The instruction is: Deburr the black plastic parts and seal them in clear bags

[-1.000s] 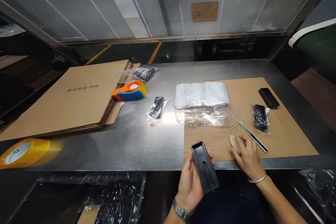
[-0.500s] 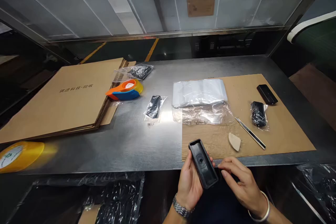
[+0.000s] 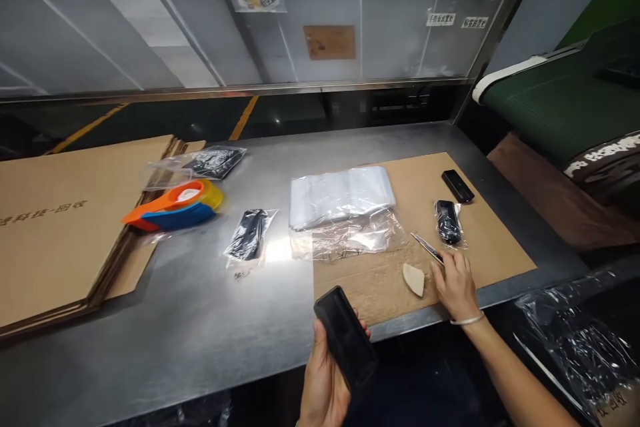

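Note:
My left hand (image 3: 327,373) is wrapped around a black oblong plastic case (image 3: 347,339), tilted in front of the table's near edge. My right hand (image 3: 456,285) is on the cardboard sheet, its fingers closed over the handle of a slim utility knife (image 3: 426,247). The knife's front part points to the far left and stays visible. Just left of these fingers lies a beige wedge-shaped pad (image 3: 414,279). Beyond the hand are a black case in a clear bag (image 3: 449,221) and a bare black case (image 3: 457,186).
A stack of clear plastic bags (image 3: 343,197) lies on the cardboard sheet (image 3: 500,257). Left of it are a bagged black piece (image 3: 249,235), an orange and blue tape dispenser (image 3: 175,207) and stacked cardboard (image 3: 55,233). A green conveyor belt (image 3: 565,100) stands at the right.
My right hand has moved from beside the held case up and right onto the knife. The case in my left hand has turned slightly. The view has swung to the right.

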Motion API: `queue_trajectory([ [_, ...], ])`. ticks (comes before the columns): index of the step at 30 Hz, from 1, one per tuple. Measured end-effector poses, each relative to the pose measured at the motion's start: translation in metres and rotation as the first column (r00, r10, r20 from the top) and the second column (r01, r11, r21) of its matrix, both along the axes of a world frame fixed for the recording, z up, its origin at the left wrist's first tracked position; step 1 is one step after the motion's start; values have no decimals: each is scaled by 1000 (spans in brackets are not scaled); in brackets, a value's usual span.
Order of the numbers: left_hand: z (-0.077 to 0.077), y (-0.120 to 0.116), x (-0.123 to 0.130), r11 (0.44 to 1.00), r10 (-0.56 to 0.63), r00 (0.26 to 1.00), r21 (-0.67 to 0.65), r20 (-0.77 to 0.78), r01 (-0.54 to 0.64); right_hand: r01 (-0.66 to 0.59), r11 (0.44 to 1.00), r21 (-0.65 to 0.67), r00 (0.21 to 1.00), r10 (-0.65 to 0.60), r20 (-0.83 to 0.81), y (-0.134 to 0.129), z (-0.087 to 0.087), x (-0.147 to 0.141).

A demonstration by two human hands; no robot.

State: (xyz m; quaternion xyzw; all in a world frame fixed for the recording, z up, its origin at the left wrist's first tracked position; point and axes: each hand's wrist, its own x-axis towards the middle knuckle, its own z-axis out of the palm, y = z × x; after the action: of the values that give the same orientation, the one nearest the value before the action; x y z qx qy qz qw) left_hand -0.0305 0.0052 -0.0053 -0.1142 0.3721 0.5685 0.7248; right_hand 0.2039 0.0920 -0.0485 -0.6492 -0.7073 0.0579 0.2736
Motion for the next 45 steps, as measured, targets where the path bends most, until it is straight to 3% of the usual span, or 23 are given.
queue_trajectory([
  [3, 1, 1, 2, 996, 3, 1000, 86, -8, -2, 10, 999, -40, 997, -7, 71, 24, -12, 17],
  [7, 8, 3, 4, 991, 20, 999, 134, -27, -16, -28, 993, -113, 997, 36, 75, 27, -15, 22],
  [11, 11, 8, 4, 987, 84, 993, 143, -78, -72, -70, 979, -193, 998, 69, -12, 6, 6, 16],
  [13, 13, 12, 4, 981, 136, 987, 151, -86, -122, -162, 957, -241, 985, 141, -101, -14, 23, 7],
  [15, 16, 15, 6, 969, 194, 978, 168, -75, -180, -340, 903, -264, 932, 285, -224, -35, 41, -8],
  [18, 23, 21, 9, 945, 279, 958, 196, -73, -260, -582, 780, -231, 807, 519, -282, -62, 62, -33],
  [21, 30, 23, 10, 934, 321, 941, 202, -105, -296, -693, 675, -253, 718, 615, -326, -77, 76, -53],
  [27, 36, 23, 9, 924, 358, 919, 202, -163, -324, -688, 598, -411, 726, 567, -390, -80, 92, -69],
  [31, 36, 23, 10, 919, 370, 906, 226, -204, -324, -708, 359, -609, 703, 439, -559, -72, 101, -71],
  [33, 35, 23, 10, 914, 378, 901, 243, -212, -326, -696, 276, -663, 713, 367, -597, -69, 104, -73],
  [36, 35, 23, 10, 907, 387, 894, 265, -224, -326, -687, 257, -679, 720, 360, -593, -67, 107, -75],
  [41, 35, 24, 10, 904, 393, 887, 279, -241, -324, -684, 286, -671, 723, 387, -572, -68, 109, -78],
  [45, 36, 26, 11, 902, 401, 881, 277, -251, -332, -679, 263, -685, 724, 394, -566, -68, 111, -79],
])
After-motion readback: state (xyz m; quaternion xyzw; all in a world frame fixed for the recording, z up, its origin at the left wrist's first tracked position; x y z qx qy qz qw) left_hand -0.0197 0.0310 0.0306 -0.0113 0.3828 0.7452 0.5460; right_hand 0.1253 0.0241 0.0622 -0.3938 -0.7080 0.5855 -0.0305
